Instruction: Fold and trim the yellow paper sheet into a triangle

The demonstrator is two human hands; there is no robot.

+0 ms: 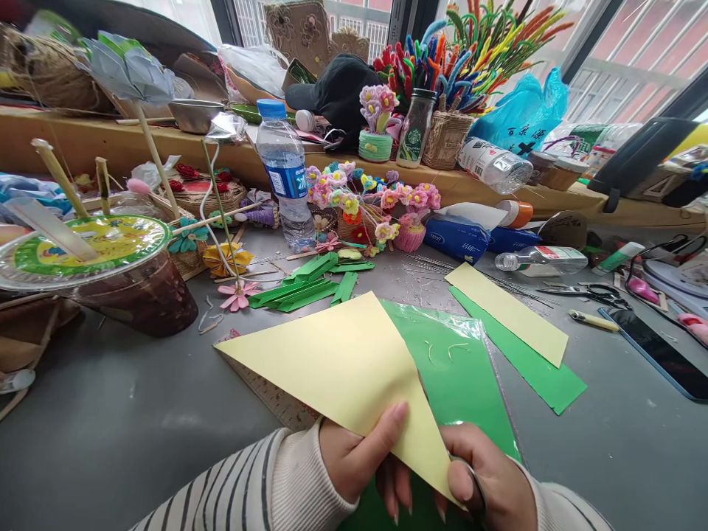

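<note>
A folded sheet of pale yellow paper (pixel 332 361) is in my left hand (pixel 368 453), the thumb flat on top and the fingers beneath. At its lower right edge, my right hand (pixel 495 472) is closed around scissors (pixel 478 490). Only part of their dark handle shows; the blades are hidden by the paper and fingers. Under the hands lies green paper in a clear sleeve (pixel 459 376), with thin yellow offcuts on it. A ruler (pixel 271 391) sticks out from below the yellow sheet's left side.
Folded green paper strips (pixel 304 287) lie beyond the sheet. Yellow (pixel 509 313) and green (pixel 564 391) strips overlap at right, near other scissors (pixel 600 293), a utility knife (pixel 593 320) and a phone (pixel 658 350). A drink cup (pixel 149 291) and a water bottle (pixel 287 184) stand left.
</note>
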